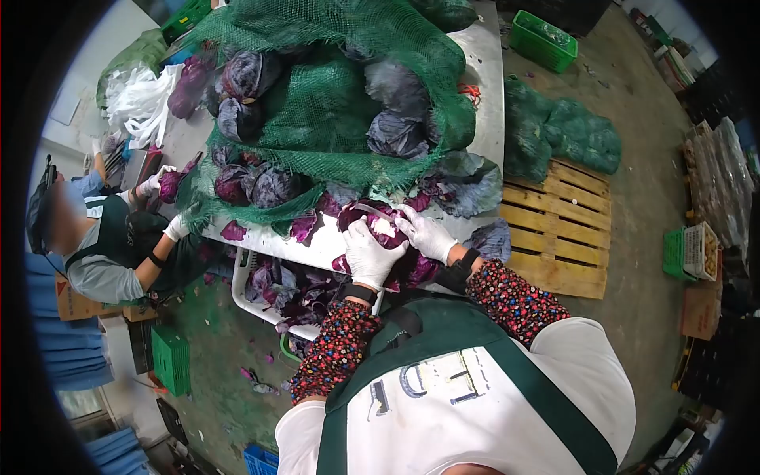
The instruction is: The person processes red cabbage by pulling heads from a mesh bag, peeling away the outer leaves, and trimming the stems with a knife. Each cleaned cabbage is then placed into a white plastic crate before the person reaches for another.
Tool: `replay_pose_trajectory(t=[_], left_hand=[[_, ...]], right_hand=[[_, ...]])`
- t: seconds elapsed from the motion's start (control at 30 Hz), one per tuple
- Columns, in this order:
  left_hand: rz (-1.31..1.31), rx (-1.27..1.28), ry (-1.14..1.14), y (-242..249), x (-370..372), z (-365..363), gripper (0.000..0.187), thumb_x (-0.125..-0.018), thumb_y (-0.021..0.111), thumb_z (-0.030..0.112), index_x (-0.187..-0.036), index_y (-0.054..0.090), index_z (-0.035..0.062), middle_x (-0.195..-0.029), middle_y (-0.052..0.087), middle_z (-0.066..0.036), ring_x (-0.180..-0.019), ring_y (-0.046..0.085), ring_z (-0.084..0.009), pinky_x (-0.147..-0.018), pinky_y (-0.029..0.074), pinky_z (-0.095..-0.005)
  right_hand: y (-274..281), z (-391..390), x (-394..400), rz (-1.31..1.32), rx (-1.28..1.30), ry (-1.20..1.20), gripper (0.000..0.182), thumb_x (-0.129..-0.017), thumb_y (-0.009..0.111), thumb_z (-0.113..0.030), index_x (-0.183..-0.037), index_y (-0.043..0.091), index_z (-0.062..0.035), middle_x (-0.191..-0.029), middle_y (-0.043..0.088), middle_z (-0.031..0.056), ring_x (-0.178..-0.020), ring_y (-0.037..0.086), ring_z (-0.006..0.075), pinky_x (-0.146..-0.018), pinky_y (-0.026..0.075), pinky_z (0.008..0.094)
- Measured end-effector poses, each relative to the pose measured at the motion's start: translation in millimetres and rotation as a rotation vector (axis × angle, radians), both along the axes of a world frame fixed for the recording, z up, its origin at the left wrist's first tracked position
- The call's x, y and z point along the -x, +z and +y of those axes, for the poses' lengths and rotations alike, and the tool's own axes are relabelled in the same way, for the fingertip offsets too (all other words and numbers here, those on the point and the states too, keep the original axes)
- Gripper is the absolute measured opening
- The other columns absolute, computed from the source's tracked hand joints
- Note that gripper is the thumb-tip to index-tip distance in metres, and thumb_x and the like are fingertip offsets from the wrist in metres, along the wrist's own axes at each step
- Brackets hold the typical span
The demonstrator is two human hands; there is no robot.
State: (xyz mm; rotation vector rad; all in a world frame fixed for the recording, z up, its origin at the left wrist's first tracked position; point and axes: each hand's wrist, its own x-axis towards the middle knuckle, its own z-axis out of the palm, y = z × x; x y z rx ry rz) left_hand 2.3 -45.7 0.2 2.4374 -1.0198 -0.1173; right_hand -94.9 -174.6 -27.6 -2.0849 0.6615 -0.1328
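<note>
Clasping with the left hand (375,255) the near side of a cabbage (381,228), at the table's (321,253) near edge; holding in the right hand (427,234) a probable knife (372,210), too blurred to confirm, over the pale middle. Seemingly mid-trim, to judge by loose leaves (285,291) in the crate (240,277) below left, with whole heads (400,134) in the net (309,99) beyond. Needing next: steady left hold, knife turned clear of that hand.

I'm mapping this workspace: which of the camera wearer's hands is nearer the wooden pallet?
Right. The right hand, at the purple cabbage, is on the side toward the wooden pallet; the left hand, also at the cabbage, is farther away.
</note>
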Motion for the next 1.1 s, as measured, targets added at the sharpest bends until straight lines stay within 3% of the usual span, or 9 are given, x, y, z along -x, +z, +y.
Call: replay_pose_trajectory(t=[0.17, 0.27, 0.37, 0.47, 0.7, 0.87, 1.0, 1.03, 1.1], left_hand=[[-0.012, 0.087, -0.058, -3.0, 4.7, 12.0, 0.09, -0.056, 0.087, 0.04, -0.122, 0.042, -0.0027, -0.115, 0.048, -0.018, -0.111, 0.046, -0.0346, -0.095, 0.042, -0.0413], [-0.071, 0.162, -0.072, -14.5, 3.6, 19.1, 0.092, -0.053, 0.088, 0.039, -0.122, 0.042, -0.0015, -0.116, 0.048, -0.017, -0.11, 0.046, -0.0346, -0.095, 0.042, -0.0421], [-0.039, 0.159, -0.051, -15.6, 3.0, 19.4, 0.092, -0.054, 0.088, 0.037, -0.123, 0.041, -0.0014, -0.117, 0.048, -0.018, -0.11, 0.046, -0.0352, -0.096, 0.041, -0.0422], [0.018, 0.156, -0.044, -15.3, 2.8, 24.8, 0.094, -0.055, 0.088, 0.036, -0.125, 0.038, -0.0011, -0.12, 0.047, -0.019, -0.113, 0.045, -0.0359, -0.098, 0.04, -0.0433], [0.042, 0.339, -0.107, -33.0, 4.0, 44.9, 0.097, -0.056, 0.089, 0.028, -0.132, 0.035, -0.0004, -0.127, 0.044, -0.02, -0.121, 0.044, -0.0373, -0.104, 0.037, -0.0439], [0.212, 0.356, -0.133, -45.0, -11.5, 56.5, 0.101, -0.055, 0.089, 0.03, -0.134, 0.033, 0.0004, -0.127, 0.044, -0.021, -0.118, 0.047, -0.0377, -0.101, 0.041, -0.0442], [0.272, 0.355, -0.138, -44.3, -12.9, 54.0, 0.101, -0.054, 0.09, 0.029, -0.133, 0.033, -0.0011, -0.127, 0.044, -0.021, -0.119, 0.046, -0.0367, -0.103, 0.039, -0.0423], [0.296, 0.366, -0.13, -42.6, -15.0, 52.7, 0.101, -0.054, 0.09, 0.029, -0.132, 0.033, -0.0017, -0.128, 0.044, -0.021, -0.119, 0.046, -0.0363, -0.104, 0.038, -0.0418], [0.321, 0.342, -0.118, -39.5, -13.0, 52.7, 0.101, -0.056, 0.09, 0.03, -0.132, 0.033, -0.0027, -0.128, 0.043, -0.021, -0.121, 0.045, -0.0358, -0.105, 0.037, -0.0415]], right_hand=[[3.2, -25.9, -2.0, 0.013, -0.541, -0.143, 0.052, -0.1, 0.038, -0.05, -0.089, 0.057, -0.0033, -0.052, 0.045, 0.0001, -0.041, 0.046, 0.0117, -0.04, 0.039, 0.0279], [-14.5, -29.8, -5.9, 0.004, -0.208, -0.05, 0.051, -0.101, 0.038, -0.048, -0.1, 0.06, -0.0021, -0.052, 0.047, 0.0022, -0.04, 0.046, 0.0141, -0.042, 0.042, 0.0303], [-5.5, -19.3, -9.5, -0.046, -0.223, -0.055, 0.05, -0.094, 0.048, -0.05, -0.113, 0.062, -0.0055, -0.088, 0.067, 0.0236, -0.092, 0.064, 0.0398, -0.084, 0.049, 0.0442], [23.2, -9.9, -18.9, 0.139, -0.02, -0.053, 0.081, -0.077, 0.061, -0.068, -0.123, 0.059, -0.0011, -0.101, 0.069, 0.0217, -0.099, 0.065, 0.0312, -0.089, 0.048, 0.0352], [-25.0, -25.0, -43.2, 0.243, 0.285, -0.023, 0.039, -0.076, 0.065, -0.039, -0.088, 0.07, -0.0026, -0.087, 0.068, 0.0227, -0.082, 0.067, 0.036, -0.075, 0.053, 0.0445], [-9.4, -30.9, -43.4, 0.399, 0.05, -0.047, 0.035, -0.075, 0.061, -0.028, -0.097, 0.068, -0.0007, -0.095, 0.066, 0.0248, -0.092, 0.064, 0.0396, -0.085, 0.052, 0.0443], [14.7, -33.3, -19.9, 0.144, -0.582, -0.023, 0.044, -0.085, 0.066, -0.047, -0.096, 0.061, -0.0049, -0.067, 0.057, 0.0018, -0.058, 0.054, 0.0142, -0.056, 0.046, 0.0308], [-24.8, -29.7, -11.6, -0.202, -0.442, 0.062, 0.039, -0.086, 0.068, -0.044, -0.099, 0.061, -0.0075, -0.07, 0.057, -0.0002, -0.061, 0.054, 0.0118, -0.057, 0.045, 0.0286], [24.9, -25.1, 1.3, 0.123, -0.282, 0.088, 0.058, -0.08, 0.07, -0.052, -0.118, 0.06, -0.0083, -0.086, 0.067, 0.0074, -0.082, 0.065, 0.0208, -0.076, 0.05, 0.0336]])
